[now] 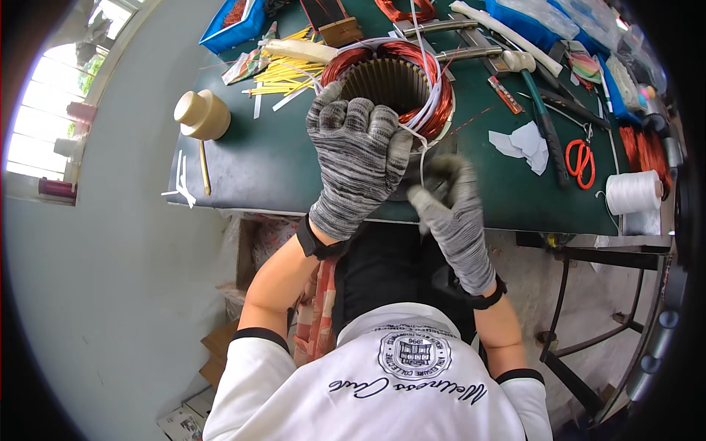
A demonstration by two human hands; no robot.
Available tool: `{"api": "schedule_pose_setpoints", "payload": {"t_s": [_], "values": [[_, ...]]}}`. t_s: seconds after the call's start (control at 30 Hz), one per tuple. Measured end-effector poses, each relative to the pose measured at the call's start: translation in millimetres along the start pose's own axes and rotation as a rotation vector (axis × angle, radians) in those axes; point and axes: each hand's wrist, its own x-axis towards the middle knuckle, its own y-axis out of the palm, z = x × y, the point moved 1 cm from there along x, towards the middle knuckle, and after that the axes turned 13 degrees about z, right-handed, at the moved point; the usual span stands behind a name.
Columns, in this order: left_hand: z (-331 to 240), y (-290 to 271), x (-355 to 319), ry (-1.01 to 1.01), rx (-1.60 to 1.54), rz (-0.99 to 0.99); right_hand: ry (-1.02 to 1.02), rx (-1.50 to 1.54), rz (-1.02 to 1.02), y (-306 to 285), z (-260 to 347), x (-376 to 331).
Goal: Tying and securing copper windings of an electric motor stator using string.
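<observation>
A motor stator (387, 82) with red copper windings stands at the table's front edge. Its slotted bore faces up, and white sleeving and cord lie along the windings. My left hand (357, 151), in a grey striped knit glove, is closed over the stator's near-left rim with its fingers bent. From the near windings a thin white cord (422, 163) runs down to my right hand (454, 217), gloved alike. That hand is just right of and in front of the stator, its fingers curled at the cord and blurred by motion. The stator's near side is partly hidden by my hands.
Yellow sleeves (290, 67) and a cream mallet head (202, 115) lie to the left. On the right are a green-handled mallet (543, 117), red-handled scissors (581, 160), paper scraps (523, 145) and a white thread spool (634, 192). Blue bins (234, 28) line the back.
</observation>
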Motion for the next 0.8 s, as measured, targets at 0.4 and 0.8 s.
{"api": "schedule_pose_setpoints", "payload": {"t_s": [0.4,0.8], "values": [[10.8,6.8,2.5,0.014,0.026,-0.125,-0.004,1.173,0.717,-1.7,19.5,40.2],[30.9,4.6,1.8,0.147,-0.070,-0.094,0.032,1.167,0.568,-4.6,-13.8,24.5]]}}
